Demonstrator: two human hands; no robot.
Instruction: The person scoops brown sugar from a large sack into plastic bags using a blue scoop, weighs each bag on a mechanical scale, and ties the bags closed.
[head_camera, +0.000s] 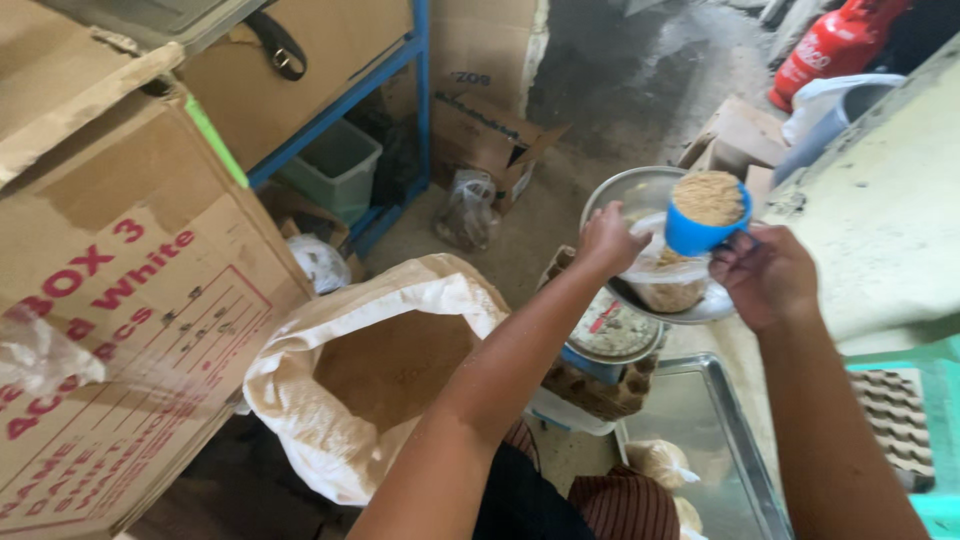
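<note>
My right hand (765, 275) grips a blue cup (702, 232) heaped with light brown powder, held over a clear plastic bag (668, 280). The bag is partly filled with the same powder and rests in the metal pan (630, 190) of a weighing scale (612, 332). My left hand (606, 240) pinches the bag's open edge on its left side. A large white sack (330, 420) of brown powder stands open below my left forearm.
A big printed cardboard box (130, 330) fills the left. More boxes sit on a blue metal shelf (330, 110). A metal tray (690, 420) with filled bags (660, 462) lies near me. Egg cartons (895, 420) at right, a red cylinder (830, 45) far right.
</note>
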